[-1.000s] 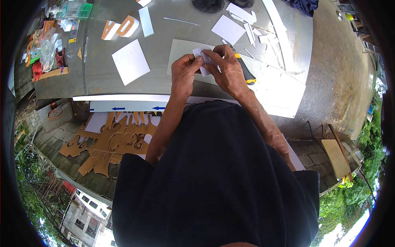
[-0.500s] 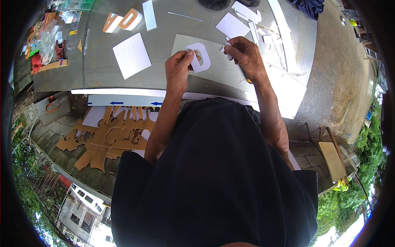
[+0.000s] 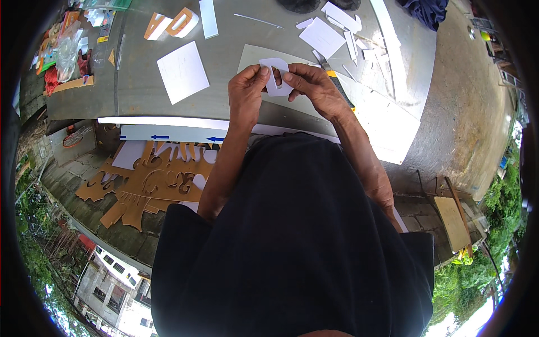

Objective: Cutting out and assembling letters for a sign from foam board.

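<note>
I am holding a small white foam-board cut-out letter [image 3: 276,76] with both hands, lifted just above the grey metal worktable [image 3: 140,95]. My left hand [image 3: 247,84] is pinching the letter's left edge, thumb and forefinger closed on it and the other fingers curled in. My right hand [image 3: 314,84] is gripping the letter's right side, fingers folded around it from above, so the piece is spanning the gap between my two hands. A slot-shaped opening in the letter is showing between my thumbs.

Directly under my hands a pale grey rectangular sheet [image 3: 252,56] is lying flat on the table. A yellow-and-black utility knife [image 3: 337,81] is peeking out just beyond my right hand, mostly hidden by it. To the left a square white sheet of paper [image 3: 182,72] is lying on the table, well apart from my hands. Farther off, near the table's far edge, two orange-sided white block letters [image 3: 171,25] are standing side by side. White offcuts and strips [image 3: 342,28] are scattered at the far right. Below the table's near edge, flat brown cardboard cut-out shapes [image 3: 151,182] are lying on the ground, beside a long white strip with blue arrows [image 3: 174,135].
</note>
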`<move>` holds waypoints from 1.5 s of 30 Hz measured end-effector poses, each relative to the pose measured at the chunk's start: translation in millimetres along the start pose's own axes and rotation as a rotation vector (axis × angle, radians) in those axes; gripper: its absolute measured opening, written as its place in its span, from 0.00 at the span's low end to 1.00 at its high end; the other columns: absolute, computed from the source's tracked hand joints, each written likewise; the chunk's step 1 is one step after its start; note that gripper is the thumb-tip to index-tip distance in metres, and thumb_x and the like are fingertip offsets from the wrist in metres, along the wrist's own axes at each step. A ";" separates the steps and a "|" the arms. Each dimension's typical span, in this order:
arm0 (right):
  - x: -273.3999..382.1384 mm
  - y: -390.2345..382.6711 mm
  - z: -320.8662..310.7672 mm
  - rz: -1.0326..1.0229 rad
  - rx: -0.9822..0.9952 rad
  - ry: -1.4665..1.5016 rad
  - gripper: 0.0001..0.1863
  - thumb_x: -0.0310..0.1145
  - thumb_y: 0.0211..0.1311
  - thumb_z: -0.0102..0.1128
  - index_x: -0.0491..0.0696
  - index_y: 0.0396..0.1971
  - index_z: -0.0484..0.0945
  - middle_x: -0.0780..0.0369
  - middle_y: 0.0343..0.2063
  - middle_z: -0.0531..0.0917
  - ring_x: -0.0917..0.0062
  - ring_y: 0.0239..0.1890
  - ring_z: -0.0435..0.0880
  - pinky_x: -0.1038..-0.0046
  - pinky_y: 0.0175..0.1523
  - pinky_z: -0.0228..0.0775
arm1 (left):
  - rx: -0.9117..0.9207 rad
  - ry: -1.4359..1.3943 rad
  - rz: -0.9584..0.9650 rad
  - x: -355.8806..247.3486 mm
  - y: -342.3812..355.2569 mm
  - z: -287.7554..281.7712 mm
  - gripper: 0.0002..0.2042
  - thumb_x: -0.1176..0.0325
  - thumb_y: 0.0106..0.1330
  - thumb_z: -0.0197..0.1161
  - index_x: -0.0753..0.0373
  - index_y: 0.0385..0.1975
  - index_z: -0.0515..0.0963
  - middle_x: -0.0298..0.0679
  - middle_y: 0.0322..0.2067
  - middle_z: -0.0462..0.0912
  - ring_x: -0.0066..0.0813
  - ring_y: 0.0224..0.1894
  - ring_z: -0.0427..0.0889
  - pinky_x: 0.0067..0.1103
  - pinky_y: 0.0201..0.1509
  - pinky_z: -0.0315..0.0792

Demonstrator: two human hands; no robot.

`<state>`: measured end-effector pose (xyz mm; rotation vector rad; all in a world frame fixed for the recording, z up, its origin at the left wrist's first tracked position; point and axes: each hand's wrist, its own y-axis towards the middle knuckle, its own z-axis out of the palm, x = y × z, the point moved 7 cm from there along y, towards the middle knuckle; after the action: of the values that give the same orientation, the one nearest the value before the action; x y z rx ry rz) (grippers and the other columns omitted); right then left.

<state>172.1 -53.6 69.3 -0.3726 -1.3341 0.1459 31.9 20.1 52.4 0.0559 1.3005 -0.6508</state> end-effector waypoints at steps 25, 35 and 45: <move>-40.0 -65.9 -64.5 -0.026 -0.476 -1.257 0.20 0.24 0.62 0.57 0.39 0.53 0.67 0.46 0.42 0.76 0.49 0.46 0.80 0.49 0.49 0.75 | -0.205 0.509 0.305 6.5 9.1 -27.1 0.09 0.78 0.60 0.74 0.70 0.38 0.85 0.38 0.30 0.89 0.17 0.30 0.84 0.17 0.37 0.79; -37.3 -58.0 6.9 0.024 -0.198 -0.742 0.21 0.27 0.70 0.54 0.37 0.59 0.63 0.44 0.40 0.75 0.45 0.33 0.83 0.50 0.38 0.80 | -0.147 0.792 0.412 1.9 7.3 -18.1 0.05 0.77 0.61 0.73 0.69 0.34 0.85 0.38 0.25 0.87 0.15 0.27 0.82 0.15 0.32 0.75; -44.1 -39.9 29.3 -0.029 -0.248 -0.616 0.23 0.28 0.69 0.56 0.36 0.59 0.63 0.45 0.40 0.75 0.46 0.35 0.84 0.53 0.41 0.81 | -0.140 0.849 0.355 7.5 11.7 -19.8 0.04 0.78 0.61 0.74 0.68 0.33 0.85 0.36 0.25 0.88 0.14 0.26 0.82 0.15 0.32 0.76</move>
<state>129.1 -99.4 47.9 -0.5438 -1.9743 0.0711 21.1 34.3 36.0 0.4784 2.0828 -0.2131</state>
